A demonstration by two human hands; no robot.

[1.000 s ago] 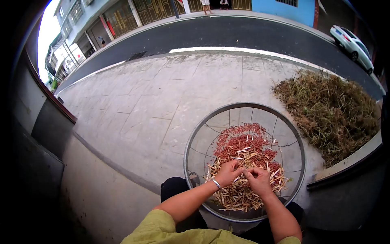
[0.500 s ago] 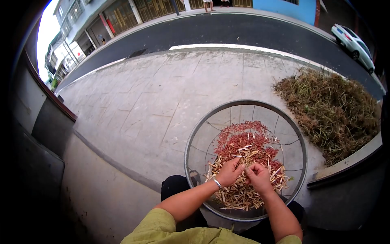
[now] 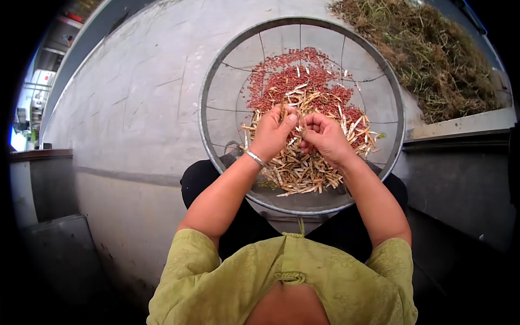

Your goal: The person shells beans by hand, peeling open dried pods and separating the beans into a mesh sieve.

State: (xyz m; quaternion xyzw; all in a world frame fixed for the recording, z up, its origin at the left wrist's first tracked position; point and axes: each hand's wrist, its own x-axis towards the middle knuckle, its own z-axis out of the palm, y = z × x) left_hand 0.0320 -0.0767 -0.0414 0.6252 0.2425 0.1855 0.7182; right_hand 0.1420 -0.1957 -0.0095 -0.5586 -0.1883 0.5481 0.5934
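Above a wide round sieve [image 3: 204, 108] on the lap, my two hands are close together with their fingers pinched. My left hand [image 3: 273, 132], with a silver bracelet at the wrist, grips a thin dry bean pod [image 3: 282, 110] that pokes up past the fingers. My right hand [image 3: 326, 140] pinches at a pale pod between thumb and fingers, its tip almost touching the left hand. Under both hands lies a heap of dry tan pods [image 3: 303, 173]. Small red beans [image 3: 292, 73] are spread across the far half of the mesh.
A big pile of dried bean plants [image 3: 428, 54] lies on the ground at the upper right, beside a pale ledge [image 3: 466, 125]. Grey concrete paving [image 3: 141, 81] stretches out to the left. Dark-trousered knees [image 3: 197, 181] support the sieve from below.
The view has tilted down, so the sieve appears higher and larger and the street is mostly out of sight. My hands have parted slightly, and a pod now shows upright at my left fingers.
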